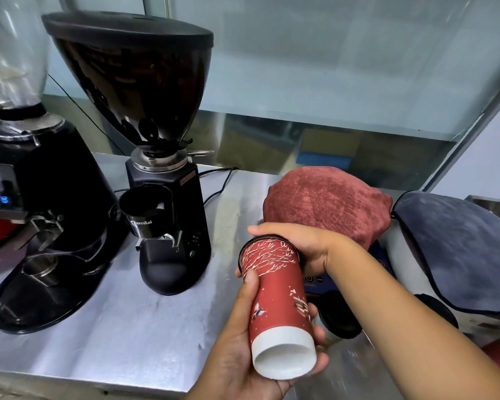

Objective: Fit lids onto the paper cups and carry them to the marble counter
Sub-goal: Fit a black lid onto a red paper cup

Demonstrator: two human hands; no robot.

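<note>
A tall red paper cup (274, 301) with white branch drawings lies tilted in my left hand (243, 336), its white base pointing toward me and its mouth away. My left hand wraps the lower body from the left. My right hand (306, 249) covers the cup's mouth from the far side and presses a black lid (244, 249) onto the rim; only the lid's thin dark edge shows. Below my right forearm stands a stack of black lids (341, 319) with a second cup partly hidden beside it.
Two black coffee grinders (168, 197) (41, 226) stand on the steel counter (127, 327) to the left. A red cloth (326, 200) and a dark blue cloth (462, 246) cover things at the back right. A power cable (220, 183) runs behind the grinder.
</note>
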